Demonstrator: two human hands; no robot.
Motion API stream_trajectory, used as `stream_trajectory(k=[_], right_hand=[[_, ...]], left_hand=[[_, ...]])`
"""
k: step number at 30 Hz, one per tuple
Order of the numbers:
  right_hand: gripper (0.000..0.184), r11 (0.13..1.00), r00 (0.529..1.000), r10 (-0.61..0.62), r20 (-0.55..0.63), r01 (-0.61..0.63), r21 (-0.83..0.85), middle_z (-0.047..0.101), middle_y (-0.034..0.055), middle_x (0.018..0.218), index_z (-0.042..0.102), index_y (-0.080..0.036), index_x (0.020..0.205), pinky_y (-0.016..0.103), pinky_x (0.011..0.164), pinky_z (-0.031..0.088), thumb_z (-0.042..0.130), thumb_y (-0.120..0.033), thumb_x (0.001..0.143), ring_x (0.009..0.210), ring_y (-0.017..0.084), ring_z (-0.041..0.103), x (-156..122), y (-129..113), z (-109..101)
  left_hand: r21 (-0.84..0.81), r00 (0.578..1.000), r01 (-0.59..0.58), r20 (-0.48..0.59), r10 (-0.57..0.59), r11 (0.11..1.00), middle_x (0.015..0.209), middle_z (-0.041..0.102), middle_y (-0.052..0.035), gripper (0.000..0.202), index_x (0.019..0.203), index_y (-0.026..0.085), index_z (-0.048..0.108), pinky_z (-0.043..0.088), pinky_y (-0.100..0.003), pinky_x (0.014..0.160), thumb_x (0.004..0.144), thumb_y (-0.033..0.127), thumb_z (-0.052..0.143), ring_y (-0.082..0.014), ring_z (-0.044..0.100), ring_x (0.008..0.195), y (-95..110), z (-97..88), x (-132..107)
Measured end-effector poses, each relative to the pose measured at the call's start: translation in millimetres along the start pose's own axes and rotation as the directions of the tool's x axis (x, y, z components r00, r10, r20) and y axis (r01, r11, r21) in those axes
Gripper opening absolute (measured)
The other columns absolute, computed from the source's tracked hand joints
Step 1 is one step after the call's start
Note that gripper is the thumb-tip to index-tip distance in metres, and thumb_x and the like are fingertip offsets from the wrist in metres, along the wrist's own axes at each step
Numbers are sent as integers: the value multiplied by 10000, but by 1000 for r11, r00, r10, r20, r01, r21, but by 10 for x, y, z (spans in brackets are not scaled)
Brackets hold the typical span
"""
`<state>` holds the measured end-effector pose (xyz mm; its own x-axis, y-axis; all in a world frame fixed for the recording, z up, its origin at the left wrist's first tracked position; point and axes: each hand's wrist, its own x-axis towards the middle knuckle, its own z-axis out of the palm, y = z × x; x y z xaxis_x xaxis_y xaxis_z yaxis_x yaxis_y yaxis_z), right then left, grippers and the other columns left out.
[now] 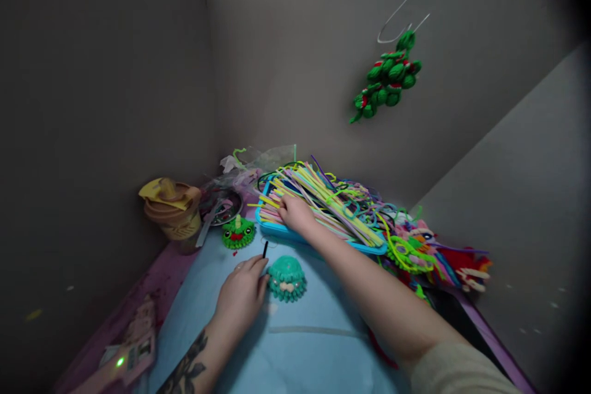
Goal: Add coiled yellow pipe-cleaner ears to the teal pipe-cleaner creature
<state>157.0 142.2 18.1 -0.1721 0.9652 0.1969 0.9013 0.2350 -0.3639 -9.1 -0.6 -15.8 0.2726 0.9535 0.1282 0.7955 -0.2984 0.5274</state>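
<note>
My left hand (pixel 241 295) rests on the light blue table cover (pixel 295 351), its fingers curled against a small teal pipe-cleaner figure (pixel 287 279). A short black stick (pixel 265 249) lies just beyond the fingertips. My right hand (pixel 295 212) reaches across to a blue tray (pixel 281 231) piled with coloured pipe cleaners (pixel 323 197). Its fingers are bent down into the pale pink and yellow stems at the tray's left end; whether they hold one is hidden.
A green frog-like figure (pixel 238 233) sits left of the tray. A tan lidded cup (pixel 173 212) and a metal bowl (pixel 221 206) stand at the back left. More figures and pipe cleaners (pixel 429 252) heap at the right. A green bunch (pixel 388 77) hangs on the wall. A pink device (pixel 129 354) lies near left.
</note>
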Motion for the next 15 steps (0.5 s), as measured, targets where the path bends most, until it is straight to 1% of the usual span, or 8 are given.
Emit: stream_trajectory(k=[3, 6, 7, 8, 9, 10, 12, 15], right_hand=[[87, 994, 997, -65, -41, 68, 80, 633, 30, 772, 582, -185, 850, 247, 658, 385, 507, -209, 813, 732, 165, 567, -14, -203, -62], [195, 964, 983, -141, -120, 164, 209, 630, 5, 869, 524, -195, 1038, 222, 697, 419, 462, -210, 854, 761, 126, 573, -43, -497, -194], [232, 911, 963, -176, -205, 238, 336, 628, 11, 873, 504, -181, 1083, 225, 696, 433, 465, -194, 854, 750, 122, 577, -61, -605, -262], [247, 835, 932, -223, -284, 333, 437, 623, 12, 876, 497, -178, 1102, 228, 697, 447, 467, -191, 858, 746, 119, 579, -84, -711, -343], [240, 759, 897, -268, -352, 421, 497, 618, 13, 879, 503, -180, 1100, 233, 701, 459, 476, -205, 863, 750, 118, 582, -115, -812, -437], [206, 699, 865, -298, -403, 485, 525, 615, 20, 906, 524, -181, 1068, 244, 726, 468, 479, -215, 869, 786, 123, 585, -151, -905, -542], [147, 628, 812, -346, -471, 573, 527, 605, 26, 929, 561, -184, 991, 264, 758, 483, 479, -245, 885, 835, 130, 588, -248, -1046, -773], [168, 579, 764, -326, -556, 627, 521, 570, 23, 976, 559, -201, 1016, 298, 781, 505, 434, -259, 920, 864, 129, 594, -466, -1107, -1100]], left_hand=[[-5, 1000, -10, -5, 10, 1000, 1218, 608, -115, 362, 1156, 173, 615, 436, -418, 935, 842, 228, 443, -276, 558, 1094, -5, 3, 0], [-3, 1000, -12, -21, 12, 1000, 1229, 601, -113, 364, 1162, 165, 610, 433, -414, 944, 849, 228, 434, -272, 555, 1099, -16, 1, 2], [-3, 999, -14, -30, 14, 1000, 1230, 600, -114, 366, 1165, 160, 607, 430, -414, 949, 852, 228, 430, -270, 554, 1102, -21, 1, 2], [-6, 999, -16, -39, 16, 1000, 1230, 600, -116, 367, 1167, 156, 605, 427, -415, 954, 853, 229, 428, -270, 552, 1104, -26, 2, 2], [-11, 999, -18, -48, 18, 1000, 1227, 602, -117, 367, 1165, 155, 606, 427, -416, 955, 852, 231, 430, -269, 551, 1105, -32, 5, 2], [-19, 998, -20, -58, 19, 1000, 1220, 606, -118, 363, 1159, 157, 609, 429, -417, 953, 850, 233, 435, -269, 553, 1101, -37, 9, 1], [-39, 996, -29, -80, 25, 999, 1204, 616, -114, 350, 1138, 167, 621, 434, -415, 945, 844, 241, 446, -265, 558, 1091, -46, 15, 1], [-96, 993, -48, -114, 37, 994, 1166, 634, -107, 334, 1113, 173, 631, 432, -405, 937, 845, 260, 453, -254, 566, 1067, -48, 4, 9]])
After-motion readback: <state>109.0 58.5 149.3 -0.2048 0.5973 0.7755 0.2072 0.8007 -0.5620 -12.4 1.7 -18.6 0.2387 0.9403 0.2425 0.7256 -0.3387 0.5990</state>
